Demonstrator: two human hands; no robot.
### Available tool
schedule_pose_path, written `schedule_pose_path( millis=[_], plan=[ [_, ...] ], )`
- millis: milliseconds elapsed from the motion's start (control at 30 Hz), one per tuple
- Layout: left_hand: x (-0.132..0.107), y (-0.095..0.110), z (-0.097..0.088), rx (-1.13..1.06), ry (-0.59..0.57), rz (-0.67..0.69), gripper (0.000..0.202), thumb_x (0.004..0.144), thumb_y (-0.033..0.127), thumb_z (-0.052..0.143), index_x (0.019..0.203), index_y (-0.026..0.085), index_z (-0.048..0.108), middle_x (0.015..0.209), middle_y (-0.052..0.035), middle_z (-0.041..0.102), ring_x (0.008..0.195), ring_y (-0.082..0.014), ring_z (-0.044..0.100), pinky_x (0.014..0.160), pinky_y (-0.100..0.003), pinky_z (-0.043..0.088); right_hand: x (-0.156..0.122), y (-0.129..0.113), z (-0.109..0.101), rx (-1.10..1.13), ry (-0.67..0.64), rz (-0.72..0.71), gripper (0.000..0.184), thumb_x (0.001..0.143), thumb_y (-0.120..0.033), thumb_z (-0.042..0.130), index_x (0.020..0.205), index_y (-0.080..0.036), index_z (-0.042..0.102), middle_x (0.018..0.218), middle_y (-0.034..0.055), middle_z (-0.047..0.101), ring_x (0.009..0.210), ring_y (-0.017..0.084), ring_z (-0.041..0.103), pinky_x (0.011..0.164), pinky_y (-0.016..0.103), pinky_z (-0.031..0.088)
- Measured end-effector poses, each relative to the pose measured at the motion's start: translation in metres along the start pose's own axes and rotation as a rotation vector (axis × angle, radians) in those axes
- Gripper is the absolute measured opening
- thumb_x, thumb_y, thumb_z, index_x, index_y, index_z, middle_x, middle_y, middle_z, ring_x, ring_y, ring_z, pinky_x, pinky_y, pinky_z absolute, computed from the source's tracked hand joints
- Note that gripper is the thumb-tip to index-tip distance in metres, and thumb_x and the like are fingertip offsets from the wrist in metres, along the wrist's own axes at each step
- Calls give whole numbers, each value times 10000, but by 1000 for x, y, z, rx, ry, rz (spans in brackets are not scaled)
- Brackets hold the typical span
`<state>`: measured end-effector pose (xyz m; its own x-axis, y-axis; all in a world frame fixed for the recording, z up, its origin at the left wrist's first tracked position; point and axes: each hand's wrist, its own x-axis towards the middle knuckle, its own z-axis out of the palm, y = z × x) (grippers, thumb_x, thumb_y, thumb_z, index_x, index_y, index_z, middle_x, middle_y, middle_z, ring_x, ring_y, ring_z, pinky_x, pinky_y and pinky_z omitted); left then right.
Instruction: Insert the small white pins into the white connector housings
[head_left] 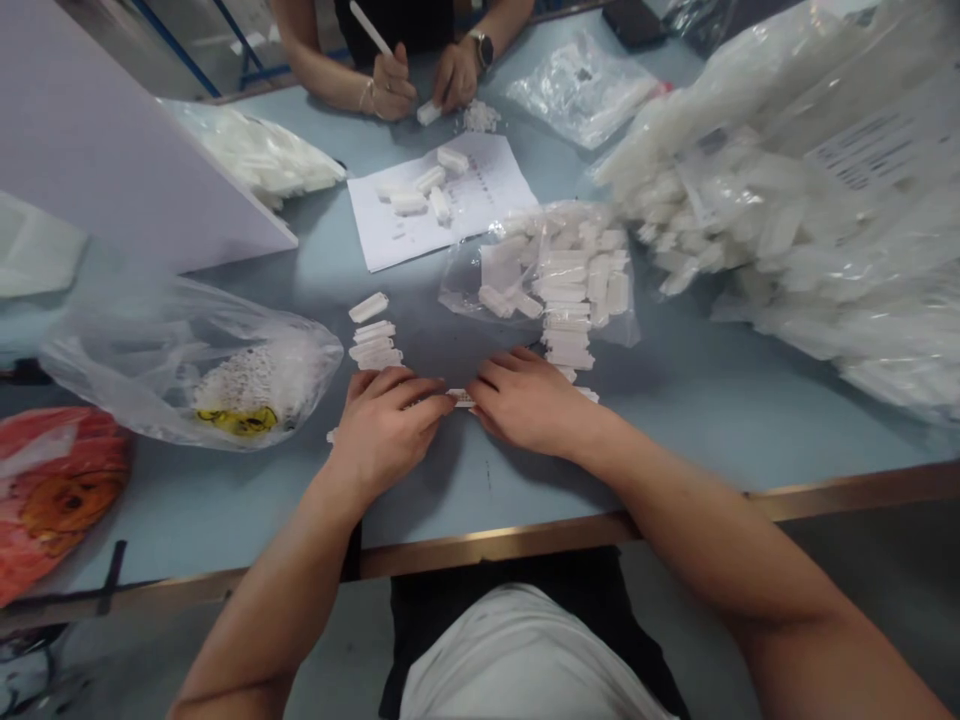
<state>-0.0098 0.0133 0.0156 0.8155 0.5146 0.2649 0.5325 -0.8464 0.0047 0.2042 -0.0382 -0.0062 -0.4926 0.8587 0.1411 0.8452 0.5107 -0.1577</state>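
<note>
My left hand point(386, 430) and my right hand point(529, 400) lie close together on the pale blue table point(495, 495), fingertips facing each other. Between them, both hands pinch a small white plastic bar point(460, 398), most of it hidden by my fingers. Just beyond my left hand stands a short stack of similar white bars point(373, 337). Near my right hand's fingers, a clear plastic bag of white bars point(544, 275) lies with some spilling toward my hand.
A co-worker's hands point(424, 80) hold a white stylus and a bar at the far side, beyond a printed paper sheet point(442, 200) bearing bars. A large heap of bagged white parts point(795, 200) fills the right. To the left lie a plastic bag point(191, 365), an orange-red bag point(52, 490) and a white board point(112, 130).
</note>
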Motion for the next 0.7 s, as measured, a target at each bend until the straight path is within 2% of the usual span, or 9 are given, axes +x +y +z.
schedule_pose_path(
  millis=[133,233,367,567,700],
  plan=[
    [-4,-14,-4,7,42,-156,124,895,275,590,890,271,714,870,4,743,874,-207,613,800,-379,426,-2,2,-3,-20,-2,7,195,919,-185,472,860,-142,652,839,87,633,811,211,526,741,356,288],
    [-7,-19,-9,59,-42,-164,122,872,334,621,844,262,715,847,-14,724,865,-231,591,771,-389,412,-2,3,-3,-38,-2,18,184,905,-180,485,840,-139,652,826,89,633,801,210,520,731,354,280],
    [-6,-8,-13,144,-175,-132,119,864,304,609,860,253,716,863,-44,704,896,-268,583,742,-428,380,-3,4,0,-54,5,22,190,909,-189,478,834,-148,648,809,80,629,799,212,520,723,353,274],
    [-4,12,-6,199,-163,-135,204,837,131,521,680,192,635,730,-92,633,839,-278,551,676,-431,339,-2,4,1,-75,10,17,193,911,-206,484,840,-146,653,813,84,633,818,225,533,727,358,282],
    [-4,16,0,201,-188,-144,205,865,155,497,702,180,617,737,-93,617,866,-278,540,699,-442,346,-5,3,-1,-79,-4,-18,192,909,-222,494,888,-147,670,846,98,650,839,240,544,756,365,307]
  ],
)
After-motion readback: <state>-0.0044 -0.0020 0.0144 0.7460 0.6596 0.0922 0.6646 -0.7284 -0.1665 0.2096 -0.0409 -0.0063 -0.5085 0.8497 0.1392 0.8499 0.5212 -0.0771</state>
